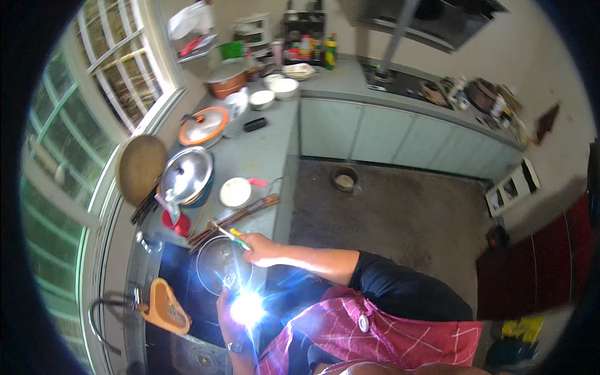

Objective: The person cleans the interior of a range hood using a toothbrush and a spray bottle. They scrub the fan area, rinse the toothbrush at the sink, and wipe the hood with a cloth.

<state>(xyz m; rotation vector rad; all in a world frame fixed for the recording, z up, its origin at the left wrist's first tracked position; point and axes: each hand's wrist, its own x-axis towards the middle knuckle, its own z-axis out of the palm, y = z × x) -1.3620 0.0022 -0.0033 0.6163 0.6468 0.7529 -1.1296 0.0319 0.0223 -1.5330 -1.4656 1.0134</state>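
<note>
My right hand [260,251] grips a slim white-and-green handled tool [234,238], which looks like a toothbrush; a yellow piece [236,231] shows beside it. The tool reaches over the far rim of a round metal bowl [213,269] at the dark sink. At the bowl's near rim is my left hand [226,311], its thumb against the edge; strong glare hides most of its fingers. Just beyond the bowl, a bundle of thin brown sticks [229,221] lies across the grey counter [243,159].
An orange triangular strainer [164,307] sits by the curved faucet [101,311]. A red cup [176,223], a white bowl [235,192] and a lidded pot [186,173] stand farther along. Cabinets [375,131] line the far side; a dark pot [344,179] is on the floor.
</note>
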